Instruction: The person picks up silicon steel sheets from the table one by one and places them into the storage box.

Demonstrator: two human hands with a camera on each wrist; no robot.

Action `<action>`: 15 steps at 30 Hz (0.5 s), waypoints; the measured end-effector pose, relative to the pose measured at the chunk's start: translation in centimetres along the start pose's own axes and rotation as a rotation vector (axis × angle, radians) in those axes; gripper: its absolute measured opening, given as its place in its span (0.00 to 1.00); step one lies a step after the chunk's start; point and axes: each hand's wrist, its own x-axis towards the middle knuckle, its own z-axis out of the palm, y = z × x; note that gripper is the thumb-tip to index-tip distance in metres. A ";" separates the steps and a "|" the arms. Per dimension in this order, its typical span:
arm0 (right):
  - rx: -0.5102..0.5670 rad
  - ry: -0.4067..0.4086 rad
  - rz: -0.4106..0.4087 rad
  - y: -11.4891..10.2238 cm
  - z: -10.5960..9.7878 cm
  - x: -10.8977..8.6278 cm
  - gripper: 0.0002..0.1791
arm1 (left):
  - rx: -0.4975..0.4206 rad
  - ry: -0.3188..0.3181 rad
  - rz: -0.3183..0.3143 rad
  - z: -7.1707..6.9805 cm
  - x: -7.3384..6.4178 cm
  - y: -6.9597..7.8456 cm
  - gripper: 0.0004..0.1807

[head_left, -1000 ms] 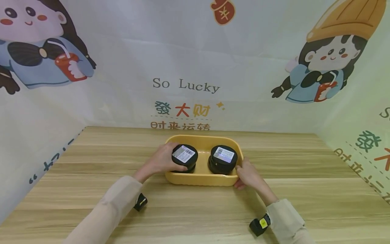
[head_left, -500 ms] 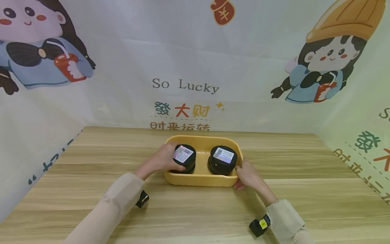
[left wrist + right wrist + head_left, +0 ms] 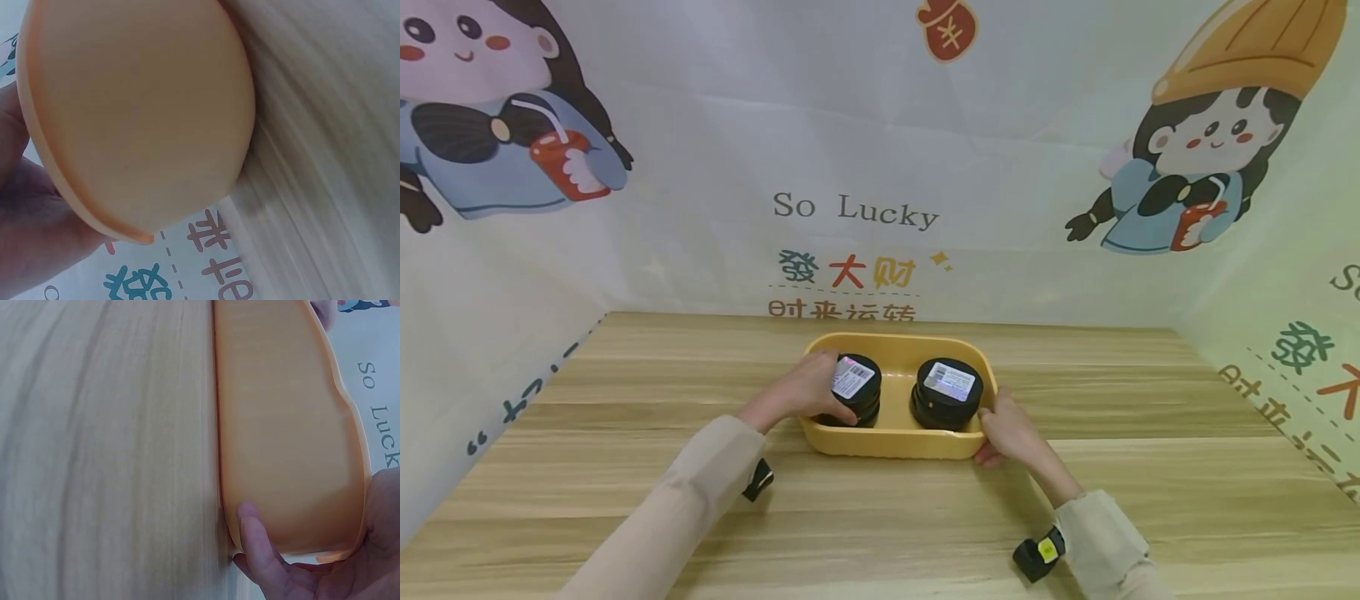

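Observation:
A yellow oblong plastic bin [image 3: 891, 443] stands on the wooden table and holds two black round containers with white labels on top. Its left end is where my left hand [image 3: 803, 392] reaches over the rim, gripping the left black round container [image 3: 867, 392] with the thumb on the near side. The right black round container [image 3: 946, 408] sits apart, untouched by that hand. At the bin's right end, my right hand [image 3: 1009, 427] holds the wall. The right wrist view shows the fingers [image 3: 259, 547] bent against the bin's outside. Only the bin's outer wall [image 3: 144, 119] and part of the left hand appear in the left wrist view.
The wooden table [image 3: 880, 533] extends around the bin on all sides. A printed cloth backdrop [image 3: 850, 125] stands behind it and along both sides. Black wrist cameras, such as the right one [image 3: 1037, 557], hang beneath the sleeves.
The left forearm has shifted slightly right and up, and the left container slightly left, with more of its label covered by the hand. The right hand has kept its place at the bin.

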 end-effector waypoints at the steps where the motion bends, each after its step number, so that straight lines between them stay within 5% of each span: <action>1: 0.002 0.001 -0.001 0.0 0.0 0.0 0.16 | -0.002 -0.004 -0.001 0.0 0.0 0.0 0.46; 8: -0.023 0.008 -0.002 0.1 -0.2 0.1 0.18 | -0.010 -0.012 0.011 -0.2 -0.1 0.0 0.48; 15: -0.097 0.043 -0.065 0.6 -0.3 -0.2 0.16 | -0.068 0.090 0.155 -0.3 -1.2 -1.3 0.47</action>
